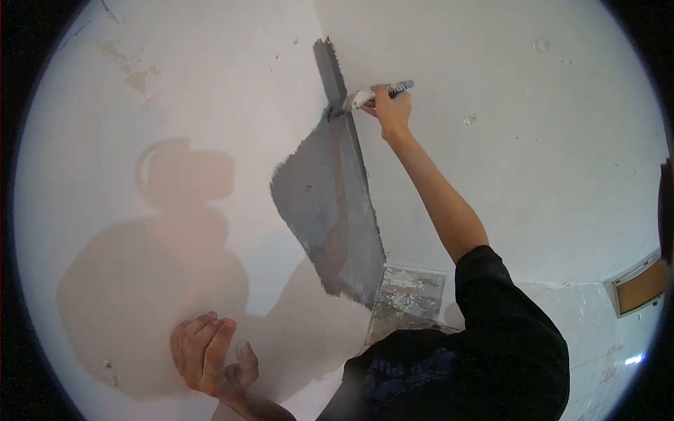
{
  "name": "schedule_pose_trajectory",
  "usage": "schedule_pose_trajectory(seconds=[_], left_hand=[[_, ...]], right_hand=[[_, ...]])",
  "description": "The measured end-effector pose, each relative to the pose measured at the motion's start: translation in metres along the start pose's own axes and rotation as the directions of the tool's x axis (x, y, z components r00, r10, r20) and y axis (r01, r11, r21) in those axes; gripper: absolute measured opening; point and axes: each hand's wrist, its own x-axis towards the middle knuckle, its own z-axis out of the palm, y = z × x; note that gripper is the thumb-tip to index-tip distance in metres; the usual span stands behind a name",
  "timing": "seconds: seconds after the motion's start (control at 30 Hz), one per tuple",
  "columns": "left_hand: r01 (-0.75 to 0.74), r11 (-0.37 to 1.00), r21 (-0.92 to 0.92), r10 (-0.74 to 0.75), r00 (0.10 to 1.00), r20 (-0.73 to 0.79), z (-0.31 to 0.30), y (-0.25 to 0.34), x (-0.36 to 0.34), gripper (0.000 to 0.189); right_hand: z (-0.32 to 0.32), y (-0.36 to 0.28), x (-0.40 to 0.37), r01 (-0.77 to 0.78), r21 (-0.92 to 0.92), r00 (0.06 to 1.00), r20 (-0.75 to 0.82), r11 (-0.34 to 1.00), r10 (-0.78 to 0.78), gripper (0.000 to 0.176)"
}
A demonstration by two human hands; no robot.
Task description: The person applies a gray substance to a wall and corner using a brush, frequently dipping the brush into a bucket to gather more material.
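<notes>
My right hand (394, 112) is closed around the handle of a paintbrush (361, 99), whose bristles touch the wall corner at the upper middle. Grey paint (309, 189) covers a patch of the left white wall (260, 84) and a narrow strip running up the corner. Along the right white wall (491, 161) the grey has a thin edge. Lower left, my left hand (214, 354) holds nothing, its fingers slightly curled and the thumb apart, in front of the left wall.
Speckled tiles (407, 298) lie at the foot of the corner. A brown door (642, 286) in a pale frame is at the far right. Shadows of a head and body fall on the left wall.
</notes>
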Motion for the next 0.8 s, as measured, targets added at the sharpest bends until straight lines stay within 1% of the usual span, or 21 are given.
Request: schedule_pose_trajectory(seconds=[0.13, 0.23, 0.33, 0.43, 0.53, 0.63, 0.67, 0.73, 0.8], left_hand=[[0.018, 0.999, -0.026, -0.017, 1.000, 0.020, -0.001, 0.000, -0.002, 0.021], [0.037, 0.998, -0.043, -0.037, 0.999, -0.015, 0.000, 0.002, -0.001, 0.021], [0.029, 0.998, -0.056, -0.030, 0.999, -0.012, 0.001, 0.001, -0.002, 0.020], [0.046, 0.998, -0.054, -0.047, 0.999, -0.022, 0.001, 0.003, -0.002, 0.020], [0.029, 0.998, -0.059, -0.029, 1.000, -0.009, 0.000, 0.000, -0.002, 0.020], [0.023, 0.994, -0.107, -0.018, 0.999, 0.049, -0.005, -0.002, -0.007, 0.026], [0.039, 0.993, -0.109, -0.033, 0.998, 0.056, -0.006, -0.001, -0.007, 0.025], [0.074, 0.991, -0.108, -0.066, 0.995, 0.071, -0.007, 0.002, -0.006, 0.025], [0.063, 0.991, -0.114, -0.054, 0.995, 0.082, -0.009, 0.001, -0.008, 0.024]], right_hand=[[0.006, 0.003, 0.010, -0.025, 0.031, 0.996, -0.087, 0.999, 0.028, 0.018], [0.003, -0.009, 0.014, 0.024, 0.046, 0.997, -0.073, 0.999, -0.020, 0.017], [0.006, -0.016, 0.014, -0.022, 0.026, 0.998, -0.062, 0.999, 0.024, 0.018], [0.015, -0.015, 0.016, -0.067, 0.084, 0.995, -0.069, 0.994, 0.073, 0.019], [0.030, -0.010, 0.031, -0.126, 0.142, 0.986, -0.092, 0.982, 0.140, 0.020], [0.049, -0.022, 0.035, -0.061, 0.146, 0.990, -0.119, 0.987, 0.079, 0.020], [0.049, -0.028, 0.035, -0.016, 0.157, 0.994, -0.107, 0.988, 0.033, 0.020], [0.045, -0.037, 0.034, 0.068, 0.179, 0.995, -0.084, 0.981, -0.054, 0.021], [0.022, -0.038, 0.020, 0.089, 0.120, 0.995, -0.045, 0.989, -0.084, 0.020]])
